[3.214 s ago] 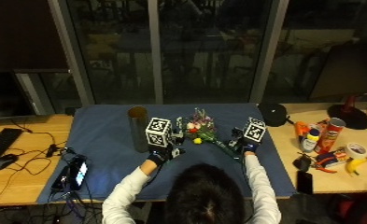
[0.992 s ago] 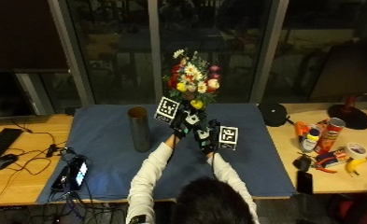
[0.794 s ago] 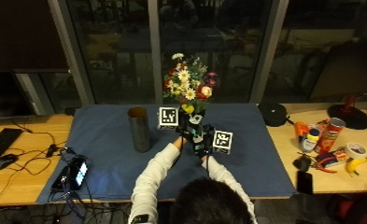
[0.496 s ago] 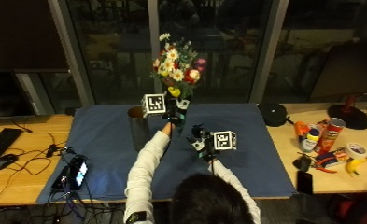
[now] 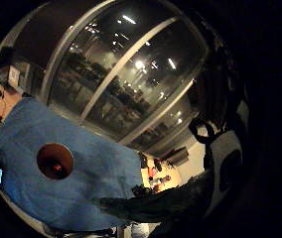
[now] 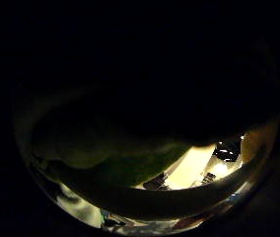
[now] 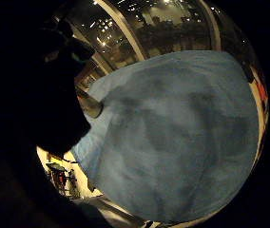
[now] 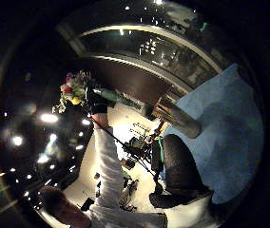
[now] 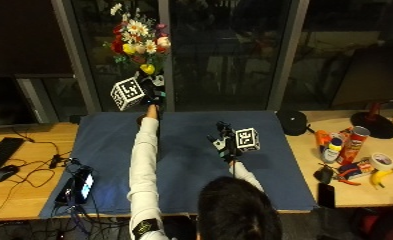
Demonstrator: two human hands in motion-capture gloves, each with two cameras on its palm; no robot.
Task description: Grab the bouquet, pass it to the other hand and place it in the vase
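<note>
While the left hand (image 9: 151, 92) grips the bouquet (image 9: 137, 41) upright by its stems, the vase (image 5: 55, 161) mouth lies directly beneath it. Lower the stems vertically. The right hand (image 9: 224, 143) rests open, holding nothing, over the bench (image 9: 189, 165).

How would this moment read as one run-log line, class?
stage: handover done | left hand: holds bouquet raised above vase | right hand: open, empty, over blue cloth | bouquet not yet in vase
</note>
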